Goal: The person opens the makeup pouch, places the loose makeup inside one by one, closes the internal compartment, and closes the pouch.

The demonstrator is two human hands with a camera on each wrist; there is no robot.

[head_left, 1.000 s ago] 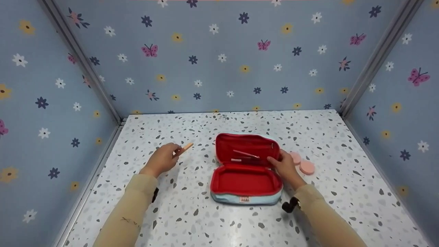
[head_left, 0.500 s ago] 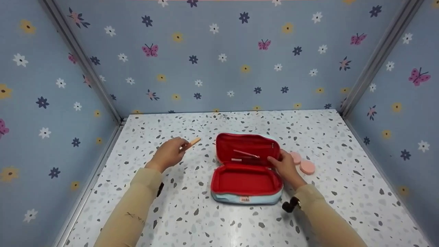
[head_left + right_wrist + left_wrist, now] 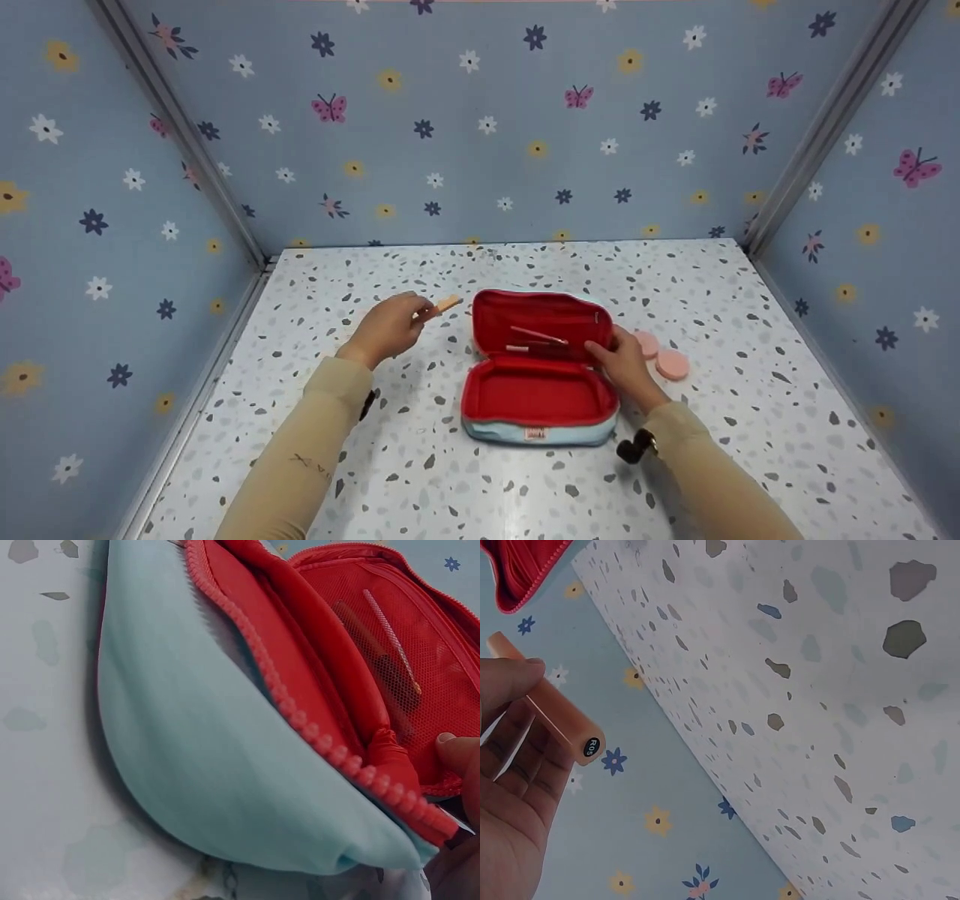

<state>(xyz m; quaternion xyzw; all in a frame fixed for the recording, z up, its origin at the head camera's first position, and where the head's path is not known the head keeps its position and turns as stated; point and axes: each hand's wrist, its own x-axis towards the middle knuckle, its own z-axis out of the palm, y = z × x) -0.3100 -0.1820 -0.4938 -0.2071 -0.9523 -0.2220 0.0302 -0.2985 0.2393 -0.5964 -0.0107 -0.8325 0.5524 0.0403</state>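
Note:
A peach lip gloss tube (image 3: 566, 716) with a round black "R05" label on its end is pinched in my left hand (image 3: 390, 324), raised left of the pouch. The pale blue cosmetic pouch (image 3: 499, 433) lies unzipped, its red lid standing up at the back. My right hand (image 3: 628, 369) grips the lid's right edge, thumb (image 3: 456, 752) on the inner side. Behind the lid's red mesh pocket (image 3: 439, 667) sit a thin pinkish stick (image 3: 390, 637) and a darker tube, partly veiled by the mesh. Only red lining shows in the lower compartment.
Two round pink discs (image 3: 672, 365) lie on the speckled white table (image 3: 420, 480), just right of my right hand. Blue flowered panels (image 3: 480, 150) enclose the back and both sides, with metal posts at the corners.
My left hand has moved right and slightly away from me with the lip gloss tube, closer to the pouch lid. The right hand and pouch have stayed in place.

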